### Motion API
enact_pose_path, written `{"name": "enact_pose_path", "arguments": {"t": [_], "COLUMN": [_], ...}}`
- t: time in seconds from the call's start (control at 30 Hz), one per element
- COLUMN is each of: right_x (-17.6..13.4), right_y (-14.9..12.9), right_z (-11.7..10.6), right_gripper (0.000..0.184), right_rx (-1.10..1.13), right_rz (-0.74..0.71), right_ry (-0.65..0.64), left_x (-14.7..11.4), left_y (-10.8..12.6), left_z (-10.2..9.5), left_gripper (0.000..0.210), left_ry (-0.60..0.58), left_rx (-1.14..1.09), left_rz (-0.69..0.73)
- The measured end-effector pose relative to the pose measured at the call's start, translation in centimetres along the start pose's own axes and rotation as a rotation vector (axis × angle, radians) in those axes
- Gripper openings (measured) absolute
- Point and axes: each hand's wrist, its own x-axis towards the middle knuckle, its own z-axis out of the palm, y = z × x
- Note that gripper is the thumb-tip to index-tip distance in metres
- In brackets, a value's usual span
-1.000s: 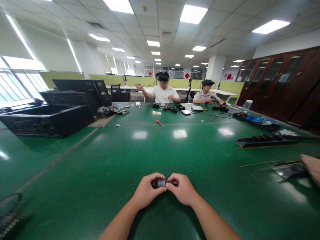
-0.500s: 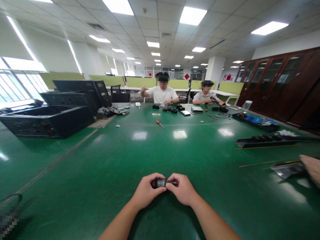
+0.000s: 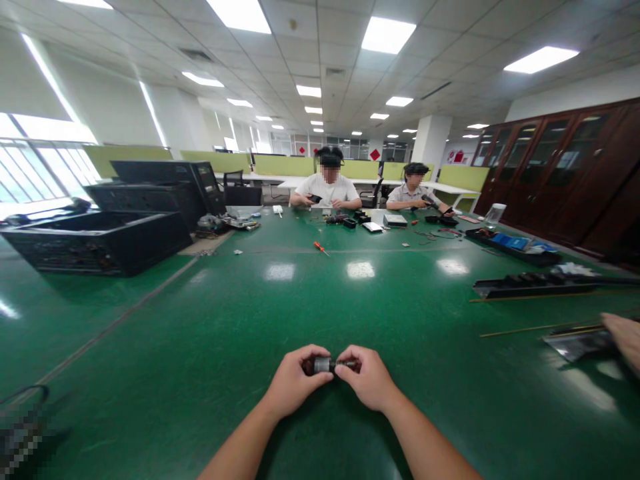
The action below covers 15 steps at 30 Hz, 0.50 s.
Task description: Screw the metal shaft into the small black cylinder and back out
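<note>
My left hand (image 3: 296,381) is closed around a small silver metal cylinder (image 3: 323,365) with a dark end, which looks like a small motor or gear part. A thin, dark, ridged shaft (image 3: 344,365) extends to the right from the cylinder's side. My right hand (image 3: 369,379) pinches this shaft between thumb and fingers. Both hands are low over the green table (image 3: 240,320), the part lying level between them. Whether shaft and cylinder are one piece, I cannot tell.
An orange screwdriver (image 3: 321,248) lies further back. Black computer cases (image 3: 100,243) stand at the left. Black trays (image 3: 530,287) and thin rods are at the right, near another person's hand (image 3: 623,340). Two people sit across the table among small parts.
My right hand has shifted slightly right, so more of the shaft shows beside the cylinder. The person opposite has lowered a raised hand and now holds a black object.
</note>
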Motion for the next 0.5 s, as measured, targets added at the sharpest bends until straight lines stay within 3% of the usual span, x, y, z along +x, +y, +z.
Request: {"name": "enact_pose_path", "arguments": {"t": [0.5], "right_x": [-0.1], "right_y": [-0.25], "right_z": [-0.49], "right_gripper": [0.009], "right_rx": [0.049], "right_rz": [0.002], "right_ry": [0.04], "left_x": [0.08], "left_y": [-0.24], "left_z": [0.06], "left_gripper": [0.027], "left_ry": [0.02], "left_rx": [-0.089], "left_rz": [-0.025]}}
